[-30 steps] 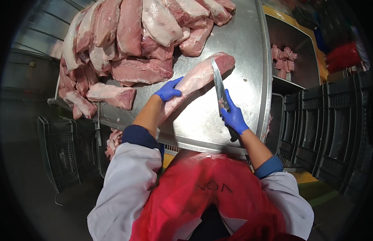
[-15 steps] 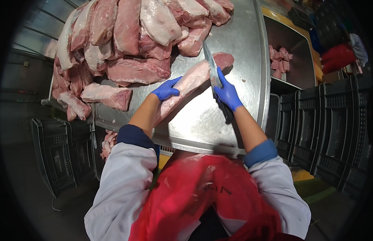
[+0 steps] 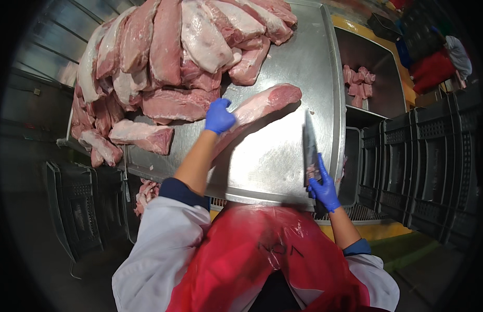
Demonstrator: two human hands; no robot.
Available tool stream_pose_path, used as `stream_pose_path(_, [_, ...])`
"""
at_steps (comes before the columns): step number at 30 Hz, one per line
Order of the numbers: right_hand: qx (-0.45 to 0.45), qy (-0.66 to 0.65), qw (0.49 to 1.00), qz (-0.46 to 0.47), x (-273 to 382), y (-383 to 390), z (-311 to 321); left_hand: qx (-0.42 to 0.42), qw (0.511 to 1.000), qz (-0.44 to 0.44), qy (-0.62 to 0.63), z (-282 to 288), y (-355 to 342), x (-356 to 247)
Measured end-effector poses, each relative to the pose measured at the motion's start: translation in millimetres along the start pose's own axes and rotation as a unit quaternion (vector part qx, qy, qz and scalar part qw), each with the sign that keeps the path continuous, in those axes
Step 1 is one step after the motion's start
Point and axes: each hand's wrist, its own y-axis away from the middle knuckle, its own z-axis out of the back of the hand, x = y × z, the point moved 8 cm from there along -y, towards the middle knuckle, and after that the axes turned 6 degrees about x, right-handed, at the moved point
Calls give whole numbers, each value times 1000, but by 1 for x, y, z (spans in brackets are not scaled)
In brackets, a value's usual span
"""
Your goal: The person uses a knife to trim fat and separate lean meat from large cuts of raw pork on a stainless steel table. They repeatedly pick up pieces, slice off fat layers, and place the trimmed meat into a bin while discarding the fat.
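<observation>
Along its near side the steel table [image 3: 267, 174] ends in a raised rim just beyond my red apron [image 3: 236, 244], and that rim runs on up the right side. Close to the near right corner, my right hand [image 3: 325, 191] is wrapped around the handle of a knife [image 3: 310, 143], whose blade points far, apart from the meat. Bare steel lies between the blade and the long piece of meat [image 3: 265, 108], which slants from near left to far right across the middle. At its left side my left hand [image 3: 219, 117] has its fingers curled; I cannot tell whether they grip the meat. Far left, a pile of meat [image 3: 194, 44] leaves only a strip of open steel between it and the right rim, beyond which a steel bin [image 3: 374, 47] holds pink chunks [image 3: 359, 80]. Half a second ago the blade lay across the long piece; now it stands off to the right and nearer me, and my left thumb no longer shows.
</observation>
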Motion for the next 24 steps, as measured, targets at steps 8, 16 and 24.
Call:
stream_pose_path(8, [-40, -78, 992, 86, 14, -37, 18, 26, 995, 58, -71, -31, -23, -104])
stream_pose_path(16, [23, 16, 998, 49, 32, -123, -19, 5, 997, 71, -18, -26, -26, -91])
stream_pose_path(24, [131, 119, 984, 14, 35, -165, -80, 3, 996, 79, 46, -37, -26, -65])
